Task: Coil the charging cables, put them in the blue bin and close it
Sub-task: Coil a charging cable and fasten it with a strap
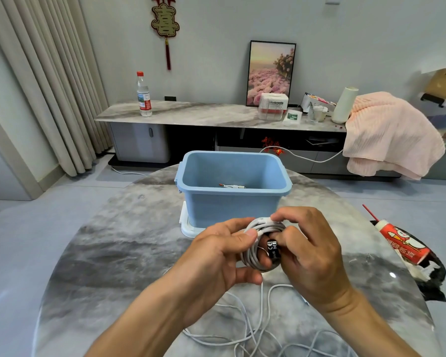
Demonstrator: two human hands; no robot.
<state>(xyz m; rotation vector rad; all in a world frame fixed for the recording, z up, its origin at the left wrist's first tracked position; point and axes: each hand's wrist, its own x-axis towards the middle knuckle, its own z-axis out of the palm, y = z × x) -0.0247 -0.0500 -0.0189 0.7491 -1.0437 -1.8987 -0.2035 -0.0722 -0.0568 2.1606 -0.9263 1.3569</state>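
A coiled white charging cable (252,253) with a black plug is held in front of me, above the round marble table (113,253). My left hand (216,261) grips the coil's left side, thumb on top. My right hand (307,248) pinches the coil's top and the black plug. Beyond the hands, the open blue bin (232,202) stands on its white lid (188,228); a white cable end with a red tip (232,186) lies inside. Loose white cables (255,331) sprawl on the table beneath my wrists.
A red and white snack packet (402,243) on a black bag lies at the table's right edge. Behind the table stands a long low cabinet (191,114) with a water bottle (144,95), boxes, a framed picture and a pink towel (389,135).
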